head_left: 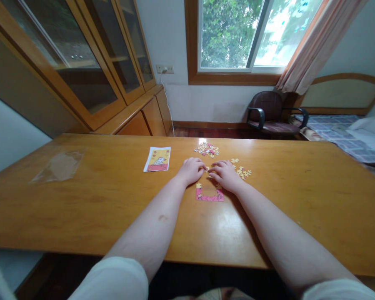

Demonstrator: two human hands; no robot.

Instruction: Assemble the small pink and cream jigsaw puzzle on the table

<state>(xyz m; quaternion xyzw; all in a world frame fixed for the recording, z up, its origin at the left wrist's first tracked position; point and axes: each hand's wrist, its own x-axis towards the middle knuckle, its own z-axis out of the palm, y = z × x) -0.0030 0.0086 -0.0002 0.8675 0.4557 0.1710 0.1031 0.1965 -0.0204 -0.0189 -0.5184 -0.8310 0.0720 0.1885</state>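
My left hand [192, 170] and my right hand [226, 174] face each other over the table, fingers bent and fingertips close together. A small yellow puzzle piece [207, 169] shows between them, and the fingers of both hands close on it, partly hiding it. Just below lies a joined puzzle border [210, 198], pink along the bottom with yellow pieces rising at both sides; my right hand covers part of its right side. Loose yellow puzzle pieces [243, 172] lie right of my right hand. A mixed pile of puzzle pieces [208, 148] sits beyond both hands.
A picture card [158, 159] with a white animal on yellow and pink lies left of my hands. Farther left is a clear plastic bag [61, 165] on the wooden table [112, 208]. Behind the table stand a glass-door cabinet [125, 100], a chair [270, 110] and a bed [337, 129].
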